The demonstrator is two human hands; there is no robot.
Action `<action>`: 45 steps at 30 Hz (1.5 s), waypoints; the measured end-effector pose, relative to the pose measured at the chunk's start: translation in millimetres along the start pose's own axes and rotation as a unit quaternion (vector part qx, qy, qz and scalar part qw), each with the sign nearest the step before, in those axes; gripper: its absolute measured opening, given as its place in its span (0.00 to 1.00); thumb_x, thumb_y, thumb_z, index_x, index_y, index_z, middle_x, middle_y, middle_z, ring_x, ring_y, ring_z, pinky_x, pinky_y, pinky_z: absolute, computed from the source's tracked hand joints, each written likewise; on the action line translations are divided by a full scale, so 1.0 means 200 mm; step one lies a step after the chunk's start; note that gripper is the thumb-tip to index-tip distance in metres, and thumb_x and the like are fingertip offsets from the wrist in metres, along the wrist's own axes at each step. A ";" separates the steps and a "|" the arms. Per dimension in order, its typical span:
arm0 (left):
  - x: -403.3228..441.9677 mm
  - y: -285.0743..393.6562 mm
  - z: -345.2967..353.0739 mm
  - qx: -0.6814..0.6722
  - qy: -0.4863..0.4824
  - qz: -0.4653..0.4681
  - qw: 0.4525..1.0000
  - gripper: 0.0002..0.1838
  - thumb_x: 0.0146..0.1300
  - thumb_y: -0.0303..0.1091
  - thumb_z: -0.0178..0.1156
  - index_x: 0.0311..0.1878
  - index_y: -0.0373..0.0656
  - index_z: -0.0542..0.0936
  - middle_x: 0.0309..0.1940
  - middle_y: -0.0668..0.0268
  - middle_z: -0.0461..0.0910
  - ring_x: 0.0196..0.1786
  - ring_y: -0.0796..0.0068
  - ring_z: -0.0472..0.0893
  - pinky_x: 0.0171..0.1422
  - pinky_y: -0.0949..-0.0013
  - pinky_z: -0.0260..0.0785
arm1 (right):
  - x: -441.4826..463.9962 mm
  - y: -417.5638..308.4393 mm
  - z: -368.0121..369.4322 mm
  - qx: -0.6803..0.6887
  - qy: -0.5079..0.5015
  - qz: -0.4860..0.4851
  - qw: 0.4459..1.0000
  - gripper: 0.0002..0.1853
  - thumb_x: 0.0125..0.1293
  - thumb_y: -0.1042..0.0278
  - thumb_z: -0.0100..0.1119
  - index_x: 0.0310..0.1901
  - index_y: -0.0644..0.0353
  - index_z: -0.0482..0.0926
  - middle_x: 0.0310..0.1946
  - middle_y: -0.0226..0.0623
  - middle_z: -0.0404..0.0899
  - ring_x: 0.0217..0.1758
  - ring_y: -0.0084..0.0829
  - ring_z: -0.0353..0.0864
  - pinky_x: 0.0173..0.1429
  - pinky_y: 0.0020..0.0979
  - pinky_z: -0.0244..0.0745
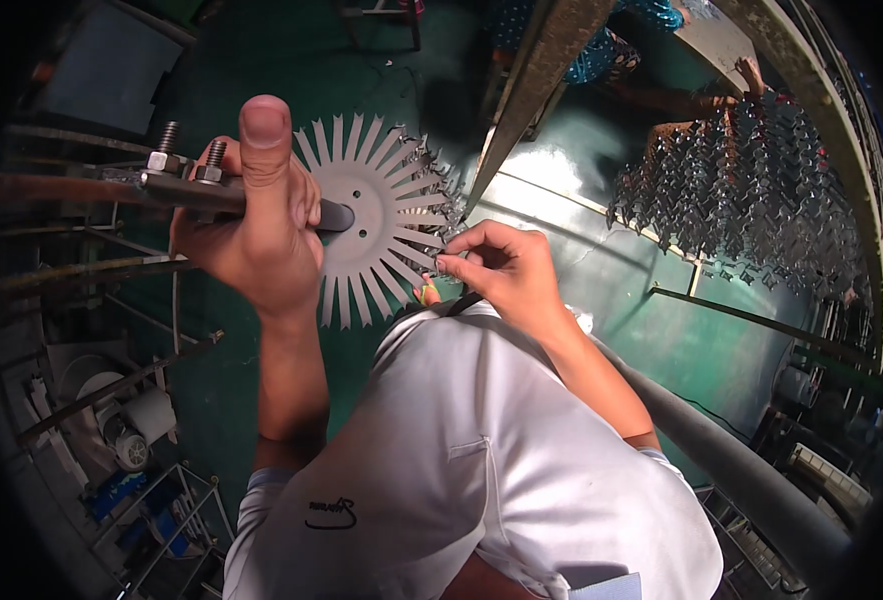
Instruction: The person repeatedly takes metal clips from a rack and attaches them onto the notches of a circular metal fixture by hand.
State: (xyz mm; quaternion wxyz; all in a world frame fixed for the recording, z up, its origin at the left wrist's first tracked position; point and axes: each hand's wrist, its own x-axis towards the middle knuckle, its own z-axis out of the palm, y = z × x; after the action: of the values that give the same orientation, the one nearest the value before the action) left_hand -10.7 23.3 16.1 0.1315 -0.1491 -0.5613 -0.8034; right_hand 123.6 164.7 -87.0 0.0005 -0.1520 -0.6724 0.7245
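A round metal disc [338, 215] with many slotted blades hangs in front of me on a rod [335, 216]. My left hand [261, 215] is wrapped round the bar and rod left of the disc, its thumb pointing up. Two bolts with nuts [166, 150] stand on the bar beside that hand. At the disc's right edge, my right hand [501, 268] pinches at a blade tip, thumb and forefinger together. What lies between those fingertips is too small to make out. Small dark metal pieces [423, 165] show behind the disc's upper right edge.
Many shiny metal pieces [751, 190] hang in rows at the right. Another person's patterned sleeve [586, 60] and hand are at the top. A slanting metal beam [536, 90] stands between. Racks and a motor [131, 450] are at lower left; a thick pipe [721, 455] runs lower right.
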 end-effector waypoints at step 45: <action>-0.04 -0.18 -0.15 0.042 -0.187 -0.072 0.979 0.23 0.75 0.36 0.59 0.21 0.43 0.67 0.07 0.75 0.58 0.08 0.87 0.55 0.10 0.77 0.49 | 0.38 -0.71 -1.38 -0.384 0.649 -0.365 0.545 0.18 0.68 0.71 0.59 0.57 0.71 0.78 0.44 0.59 0.82 0.45 0.55 0.83 0.50 0.47 0.79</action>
State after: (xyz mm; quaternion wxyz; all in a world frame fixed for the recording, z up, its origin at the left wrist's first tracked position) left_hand -19.3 7.9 -27.2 -0.0276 -0.2505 -0.6184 -0.7443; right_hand 83.3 462.9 20.6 0.6428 -0.3082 -0.7002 0.0379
